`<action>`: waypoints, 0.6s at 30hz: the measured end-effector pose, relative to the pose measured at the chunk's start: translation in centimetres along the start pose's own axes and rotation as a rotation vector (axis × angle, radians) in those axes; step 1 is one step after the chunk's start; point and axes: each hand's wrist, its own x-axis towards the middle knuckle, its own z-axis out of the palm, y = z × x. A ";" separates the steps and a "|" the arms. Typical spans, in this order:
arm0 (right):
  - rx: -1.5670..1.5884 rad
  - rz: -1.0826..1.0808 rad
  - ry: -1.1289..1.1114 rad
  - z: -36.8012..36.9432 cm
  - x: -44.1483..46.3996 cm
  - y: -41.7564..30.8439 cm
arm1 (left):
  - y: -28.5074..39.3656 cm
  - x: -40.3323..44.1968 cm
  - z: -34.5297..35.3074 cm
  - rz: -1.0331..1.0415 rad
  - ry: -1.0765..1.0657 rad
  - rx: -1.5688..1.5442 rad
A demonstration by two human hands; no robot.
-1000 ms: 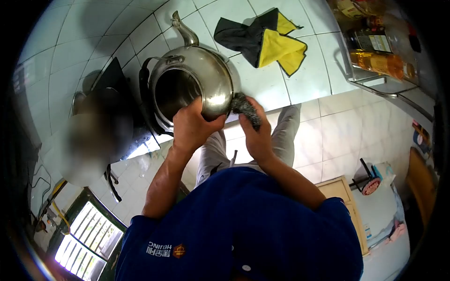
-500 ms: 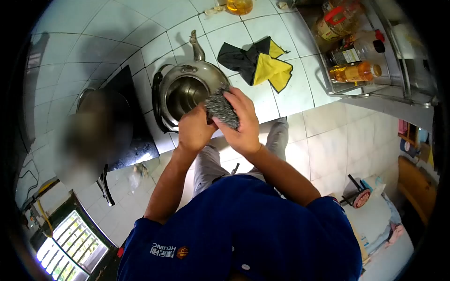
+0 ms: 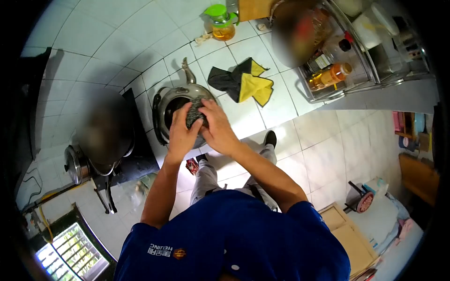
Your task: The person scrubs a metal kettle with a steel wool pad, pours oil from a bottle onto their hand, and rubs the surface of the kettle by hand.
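Note:
A grey steel wool scrubber (image 3: pixel 194 114) is between my two hands, over the near right part of a metal kettle's opening. My left hand (image 3: pixel 182 130) grips its left side, fingers pointing away from me. On the other side my right hand (image 3: pixel 216 125) has its fingers bent over the scrubber. The kettle (image 3: pixel 202 92) stands without a lid on the tiled counter, its spout (image 3: pixel 189 71) facing away and its black handle (image 3: pixel 157 117) folded to the left. My hands hide the kettle's near right side.
Right of the kettle lies a black and yellow cloth (image 3: pixel 243 80). Farther back stands a green-lidded oil jug (image 3: pixel 222 29). A rack with bottles (image 3: pixel 330 77) is at the right. To the left, a black stovetop (image 3: pixel 140 159) carries pans, partly blurred, and a lidded pot (image 3: pixel 76 165).
Both hands have carried the scrubber from the kettle's right edge onto its opening. My left fingers have straightened along the scrubber. The camera view has shifted, showing more of the counter's back.

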 end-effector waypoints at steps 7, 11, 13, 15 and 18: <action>0.089 -0.031 -0.212 -6.8 -2.6 -1.8 | 0.1 -0.1 2.2 0.110 0.133 0.375; 0.094 0.055 -0.343 -9.9 -5.8 -0.6 | 0.5 -0.2 2.4 -0.153 0.074 0.442; 0.086 0.066 -0.317 -11.9 -7.4 -0.9 | 3.2 0.0 2.4 -0.264 0.042 0.485; 0.061 0.098 -0.273 -13.7 -9.1 -0.9 | 1.7 0.0 2.4 -0.157 0.110 0.496; 0.011 0.223 -0.098 -16.5 -12.2 -1.3 | 2.0 -0.7 2.8 0.007 0.237 0.484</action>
